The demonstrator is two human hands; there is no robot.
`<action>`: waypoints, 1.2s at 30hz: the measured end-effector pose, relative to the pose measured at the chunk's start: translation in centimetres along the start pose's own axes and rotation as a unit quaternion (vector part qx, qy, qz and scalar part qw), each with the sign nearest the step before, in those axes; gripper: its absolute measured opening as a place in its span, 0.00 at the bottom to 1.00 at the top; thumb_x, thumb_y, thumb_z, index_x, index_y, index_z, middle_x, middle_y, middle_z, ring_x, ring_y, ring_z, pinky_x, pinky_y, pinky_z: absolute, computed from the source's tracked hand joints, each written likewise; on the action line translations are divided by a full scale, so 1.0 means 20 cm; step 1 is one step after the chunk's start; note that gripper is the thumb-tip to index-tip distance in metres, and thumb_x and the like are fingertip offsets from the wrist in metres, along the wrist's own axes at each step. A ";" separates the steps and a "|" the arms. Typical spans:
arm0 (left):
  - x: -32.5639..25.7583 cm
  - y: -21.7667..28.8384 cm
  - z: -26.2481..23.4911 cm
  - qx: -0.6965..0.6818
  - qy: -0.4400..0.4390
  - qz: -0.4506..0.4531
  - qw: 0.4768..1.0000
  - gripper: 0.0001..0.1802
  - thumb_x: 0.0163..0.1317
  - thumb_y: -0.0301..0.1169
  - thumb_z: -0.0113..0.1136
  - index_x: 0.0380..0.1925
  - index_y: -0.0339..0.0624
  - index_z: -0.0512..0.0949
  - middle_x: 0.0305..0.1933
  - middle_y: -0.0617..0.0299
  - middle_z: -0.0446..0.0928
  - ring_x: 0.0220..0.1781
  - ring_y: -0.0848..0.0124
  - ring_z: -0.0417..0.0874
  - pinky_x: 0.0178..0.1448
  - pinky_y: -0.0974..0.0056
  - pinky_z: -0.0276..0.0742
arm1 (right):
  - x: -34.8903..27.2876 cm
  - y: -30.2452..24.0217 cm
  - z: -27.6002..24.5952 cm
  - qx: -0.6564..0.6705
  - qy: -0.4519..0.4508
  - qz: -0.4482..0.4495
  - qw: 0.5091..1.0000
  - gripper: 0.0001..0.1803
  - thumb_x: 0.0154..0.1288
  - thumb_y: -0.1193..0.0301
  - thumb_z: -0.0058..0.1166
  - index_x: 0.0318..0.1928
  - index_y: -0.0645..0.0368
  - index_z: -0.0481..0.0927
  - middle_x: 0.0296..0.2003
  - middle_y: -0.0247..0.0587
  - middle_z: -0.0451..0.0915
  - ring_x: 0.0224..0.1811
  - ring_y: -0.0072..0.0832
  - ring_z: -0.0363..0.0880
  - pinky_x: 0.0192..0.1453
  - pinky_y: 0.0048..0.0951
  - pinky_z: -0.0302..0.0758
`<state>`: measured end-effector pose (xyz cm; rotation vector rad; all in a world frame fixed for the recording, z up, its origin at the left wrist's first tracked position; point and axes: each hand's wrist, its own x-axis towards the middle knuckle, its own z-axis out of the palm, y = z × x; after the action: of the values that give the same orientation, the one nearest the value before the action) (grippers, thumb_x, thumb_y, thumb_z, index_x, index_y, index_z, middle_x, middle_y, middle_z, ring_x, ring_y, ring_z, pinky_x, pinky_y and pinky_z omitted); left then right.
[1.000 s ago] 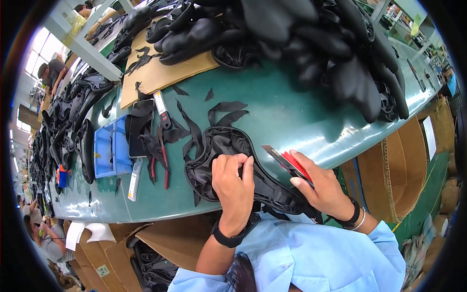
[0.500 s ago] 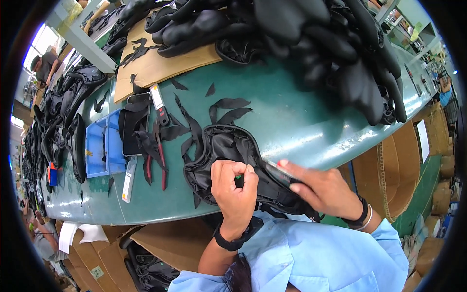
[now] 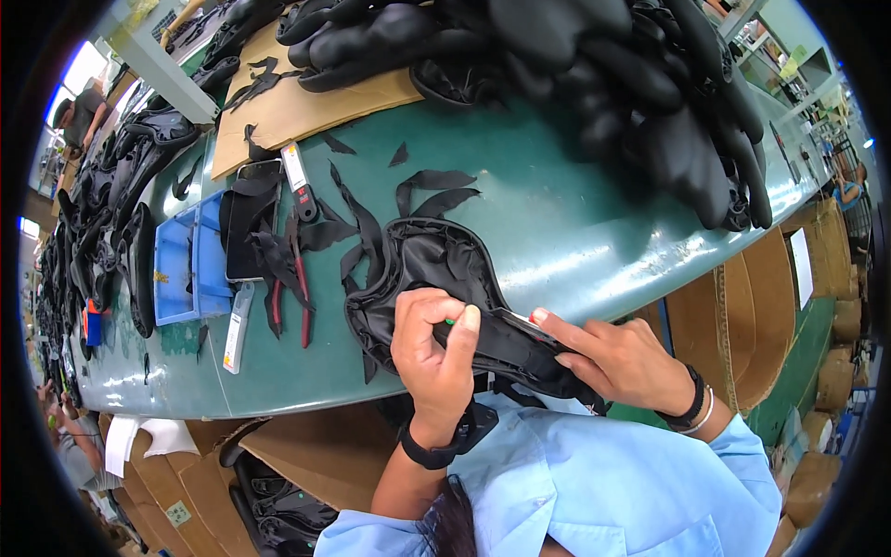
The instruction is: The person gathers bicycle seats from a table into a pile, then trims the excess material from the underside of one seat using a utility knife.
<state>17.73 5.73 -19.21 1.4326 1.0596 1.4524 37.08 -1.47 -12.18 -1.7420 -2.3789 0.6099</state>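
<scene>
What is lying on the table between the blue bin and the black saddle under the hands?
In the head view: a smartphone, a black-and-white tool, a red-handled tool and black scraps, some close beside the saddle.

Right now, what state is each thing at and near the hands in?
Left hand: fingers curled over the black shell; pinch contents unclear
Right hand: closed on the knife
Knife: blade out, against the shell
Black shell: on the table, hollow side up
Red-handled tool: lying down, partly covered by black scraps
Blue bin: open
</scene>
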 end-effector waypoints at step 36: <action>0.17 0.10 -0.26 0.260 -0.438 0.193 0.839 0.09 0.46 0.27 0.68 0.30 0.42 0.82 0.38 0.63 0.76 0.43 0.63 0.75 0.45 0.61 0.71 | -0.23 -0.11 0.12 0.107 0.192 0.066 0.973 0.31 0.56 0.76 0.60 0.63 0.53 0.71 0.28 0.42 0.77 0.23 0.36 0.76 0.25 0.32 0.74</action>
<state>12.54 8.19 -16.29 2.4730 0.5761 0.5512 35.88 -6.95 -13.00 -1.7471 -1.8797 0.4716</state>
